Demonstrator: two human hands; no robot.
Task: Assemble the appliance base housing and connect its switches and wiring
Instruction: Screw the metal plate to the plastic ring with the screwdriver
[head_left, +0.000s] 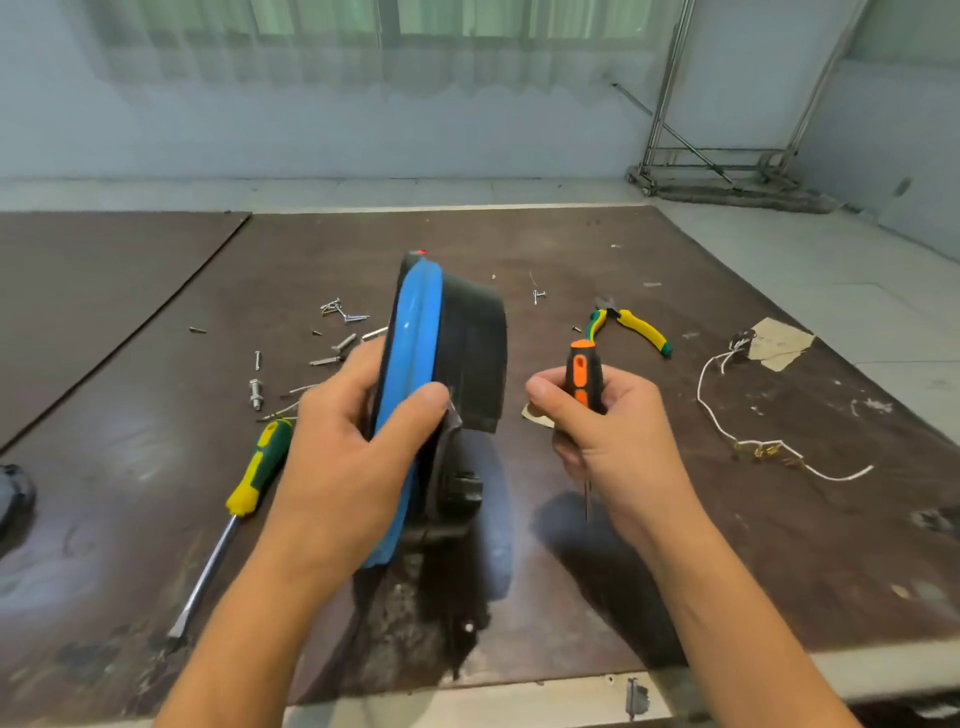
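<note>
My left hand (353, 457) grips the appliance base housing (467, 343), a round black shell with a blue rim, held on edge above the table. My thumb lies over the blue rim. A small red part shows at the housing's top edge. My right hand (608, 436) grips an orange-and-black screwdriver (584, 374) to the right of the housing, handle up, with its thin shaft pointing down below my palm. The two hands are apart.
The dark brown table (675, 545) holds a green-and-yellow screwdriver (244, 493) at left, several loose screws and bolts (337, 332) behind the housing, green-and-yellow pliers (631, 327) and a white wire with brass terminals (758, 441) at right. A paper scrap (779, 343) lies far right.
</note>
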